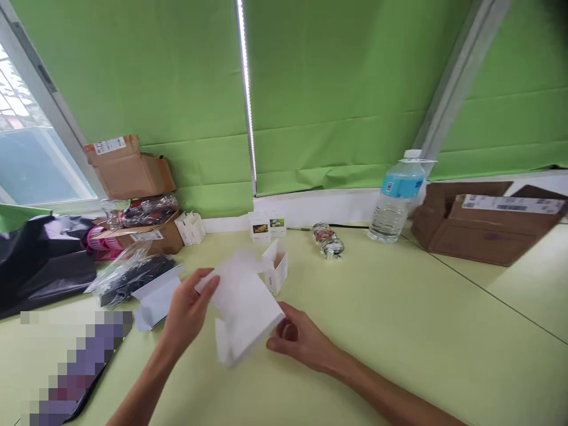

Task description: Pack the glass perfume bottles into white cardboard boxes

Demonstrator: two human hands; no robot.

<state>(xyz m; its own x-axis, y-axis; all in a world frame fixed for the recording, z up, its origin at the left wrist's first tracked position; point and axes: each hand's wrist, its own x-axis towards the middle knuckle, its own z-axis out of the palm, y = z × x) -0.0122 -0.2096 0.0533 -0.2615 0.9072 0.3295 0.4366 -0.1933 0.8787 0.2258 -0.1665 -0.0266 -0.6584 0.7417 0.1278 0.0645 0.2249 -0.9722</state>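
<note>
A white cardboard box [251,305] with loose flaps is held above the table, slightly blurred by motion. My left hand [191,302] pinches its upper left edge between thumb and fingers. At the lower right corner, my right hand [304,337] has its fingers curled around the box's end; some fingertips are hidden behind it. Just beyond stands a small open white carton [276,269]. Left of my left hand lies another white box [157,296] with its flaps open.
Small picture cartons [261,229] stand by the wall near wrapped shiny items [327,239]. A water bottle [390,201] and an open brown box [481,228] are at right. Stacked brown boxes [128,171], a plastic-bagged black item [135,278] and a pixelated object [84,367] occupy the left.
</note>
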